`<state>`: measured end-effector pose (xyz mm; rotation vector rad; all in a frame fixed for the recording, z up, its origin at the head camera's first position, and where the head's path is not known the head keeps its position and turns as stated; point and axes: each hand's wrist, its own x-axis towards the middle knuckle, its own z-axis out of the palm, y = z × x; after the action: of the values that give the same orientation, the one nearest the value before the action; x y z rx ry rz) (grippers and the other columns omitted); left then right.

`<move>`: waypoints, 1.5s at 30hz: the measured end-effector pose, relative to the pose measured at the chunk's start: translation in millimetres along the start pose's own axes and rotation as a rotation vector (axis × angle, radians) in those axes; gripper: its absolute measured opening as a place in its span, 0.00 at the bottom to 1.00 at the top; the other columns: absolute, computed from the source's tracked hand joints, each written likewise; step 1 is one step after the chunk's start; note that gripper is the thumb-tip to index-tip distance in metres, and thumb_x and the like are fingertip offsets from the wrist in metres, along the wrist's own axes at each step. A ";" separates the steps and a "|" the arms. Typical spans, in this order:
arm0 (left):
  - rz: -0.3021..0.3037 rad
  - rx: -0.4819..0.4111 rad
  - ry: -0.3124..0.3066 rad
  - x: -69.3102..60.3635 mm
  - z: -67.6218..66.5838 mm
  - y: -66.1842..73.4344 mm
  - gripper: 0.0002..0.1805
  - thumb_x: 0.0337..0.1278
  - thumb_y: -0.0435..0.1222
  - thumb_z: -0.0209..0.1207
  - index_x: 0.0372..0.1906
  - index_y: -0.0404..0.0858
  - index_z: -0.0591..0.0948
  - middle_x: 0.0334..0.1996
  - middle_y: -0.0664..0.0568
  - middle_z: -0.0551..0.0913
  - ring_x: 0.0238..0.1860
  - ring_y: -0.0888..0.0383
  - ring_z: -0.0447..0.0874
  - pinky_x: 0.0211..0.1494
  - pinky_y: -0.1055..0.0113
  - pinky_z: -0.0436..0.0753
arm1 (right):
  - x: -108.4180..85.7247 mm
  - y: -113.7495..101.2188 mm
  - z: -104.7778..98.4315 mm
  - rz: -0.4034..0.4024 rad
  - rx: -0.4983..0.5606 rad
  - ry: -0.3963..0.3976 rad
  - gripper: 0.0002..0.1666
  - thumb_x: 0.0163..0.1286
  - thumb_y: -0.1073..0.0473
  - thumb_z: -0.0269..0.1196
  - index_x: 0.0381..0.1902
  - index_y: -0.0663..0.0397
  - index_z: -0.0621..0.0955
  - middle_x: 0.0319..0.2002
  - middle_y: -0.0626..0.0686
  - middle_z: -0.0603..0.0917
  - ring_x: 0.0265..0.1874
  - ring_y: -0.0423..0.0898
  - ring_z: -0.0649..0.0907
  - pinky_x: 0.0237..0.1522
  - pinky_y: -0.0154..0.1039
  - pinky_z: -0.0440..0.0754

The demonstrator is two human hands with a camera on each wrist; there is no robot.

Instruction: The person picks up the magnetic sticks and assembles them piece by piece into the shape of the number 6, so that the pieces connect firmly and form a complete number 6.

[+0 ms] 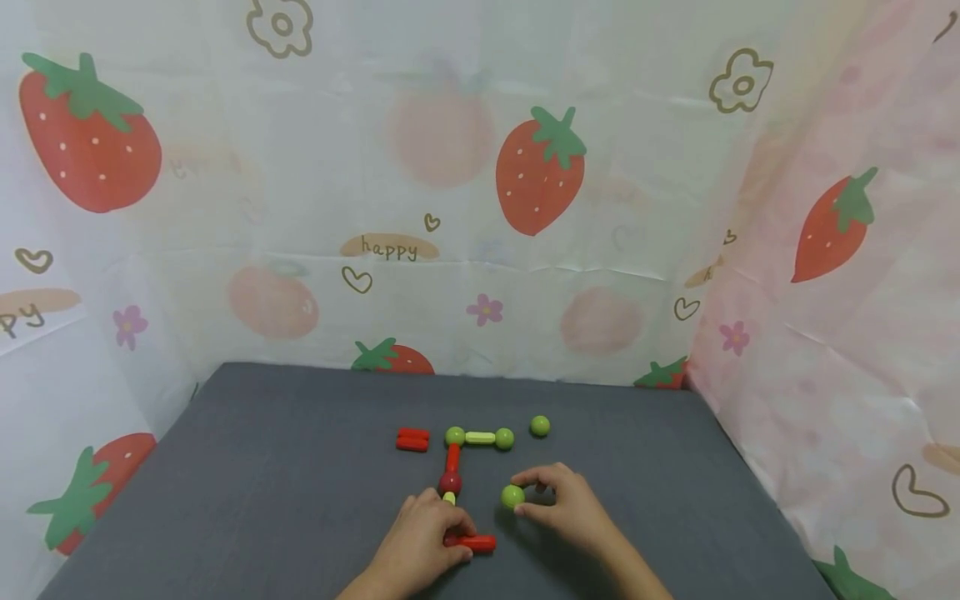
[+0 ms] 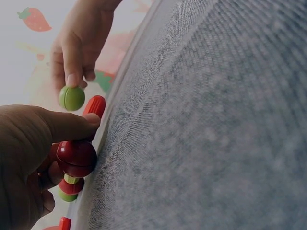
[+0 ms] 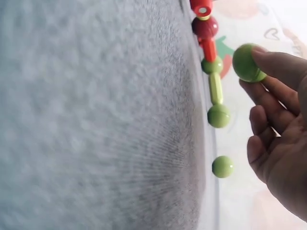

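Note:
My left hand (image 1: 422,533) pinches a red rod (image 1: 480,543) near the front of the table. In the left wrist view a dark red ball (image 2: 76,158) sits beside the thumb at the rod's near end. My right hand (image 1: 570,508) holds a green ball (image 1: 513,497) between thumb and fingertips, apart from the rod's free end. A joined chain runs away from the left hand: a pale green rod (image 1: 449,498), a dark red ball (image 1: 450,482), a red rod (image 1: 453,458), a green ball (image 1: 455,437), then a pale green rod (image 1: 480,437) and another green ball (image 1: 505,438).
Two loose red rods (image 1: 412,440) lie side by side left of the chain. A single green ball (image 1: 540,426) rests to its right. The dark grey tabletop (image 1: 262,483) is bordered by strawberry-print curtains (image 1: 465,208) at the back and sides.

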<state>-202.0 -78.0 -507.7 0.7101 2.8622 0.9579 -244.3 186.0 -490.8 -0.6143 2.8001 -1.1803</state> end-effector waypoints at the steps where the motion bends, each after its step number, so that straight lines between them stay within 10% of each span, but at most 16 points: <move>1: 0.000 -0.002 -0.001 0.1 -0.3 0.0 0.09 0.47 0.45 0.78 0.35 0.58 0.90 0.25 0.73 0.78 0.30 0.66 0.65 0.38 0.64 0.63 | -0.4 0.9 0.5 0.004 0.010 -0.013 0.19 0.59 0.46 0.77 0.49 0.36 0.88 0.43 0.38 0.84 0.41 0.40 0.77 0.43 0.39 0.74; 23: 0.020 -0.002 0.022 -1.2 1.7 -1.8 0.10 0.46 0.44 0.78 0.35 0.58 0.90 0.24 0.75 0.77 0.30 0.67 0.65 0.38 0.66 0.63 | -9.3 11.1 9.9 0.084 0.146 -0.261 0.17 0.58 0.50 0.79 0.46 0.36 0.88 0.45 0.43 0.84 0.47 0.43 0.80 0.49 0.42 0.78; 45: 0.020 -0.026 0.033 -0.9 0.6 -3.7 0.10 0.46 0.43 0.78 0.35 0.57 0.90 0.25 0.74 0.78 0.30 0.66 0.65 0.38 0.65 0.63 | -11.3 13.9 15.4 0.053 0.200 -0.297 0.16 0.59 0.49 0.78 0.46 0.34 0.87 0.46 0.44 0.83 0.46 0.43 0.79 0.48 0.37 0.77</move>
<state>-202.6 -80.6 -510.4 0.7284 2.8703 1.0170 -235.7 188.6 -512.7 -0.6352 2.4045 -1.2254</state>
